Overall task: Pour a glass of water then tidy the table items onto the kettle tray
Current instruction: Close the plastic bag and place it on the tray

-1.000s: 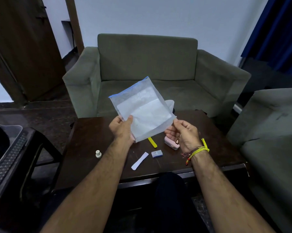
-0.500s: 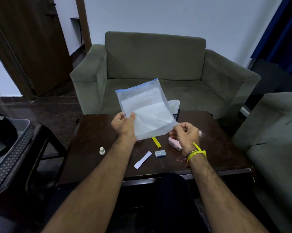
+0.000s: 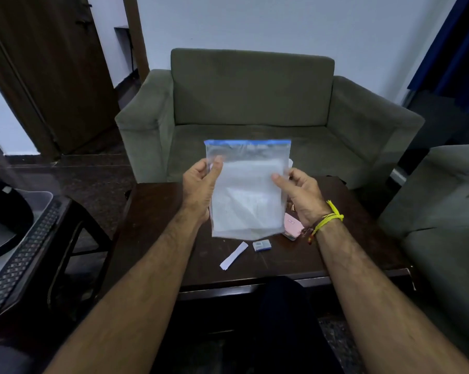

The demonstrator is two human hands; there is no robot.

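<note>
Nearest the camera, two bare forearms reach forward over the near edge of a dark wooden table (image 3: pixel 157 238); the right wrist carries a yellow thread band (image 3: pixel 329 221). On the tabletop, not far in from that near edge and about midway along it, lies a white paper strip (image 3: pixel 234 255), angled, and just to its right a small white-and-blue packet (image 3: pixel 262 245), the two close but apart. Further in and to the right, a pink case (image 3: pixel 292 225) lies flat, partly hidden behind the right wrist. Above these, both hands hold up a clear zip bag (image 3: pixel 248 190) with a blue seal strip along its top edge, upright and square to the camera, clear of the tabletop. The left hand (image 3: pixel 198 188) is closed on the bag's left edge, thumb on the near face and fingers behind. The right hand (image 3: pixel 299 194) grips the right edge the same way, thumb pressed on the front, fingers curled behind. Inside the bag sits folded white sheet material, filling most of it below the seal; what it is cannot be told through the cloudy plastic. A bit of pale plastic shows behind the bag's right edge. Beyond the table's far edge stands a grey-green sofa (image 3: pixel 252 103) against a white wall.
</note>
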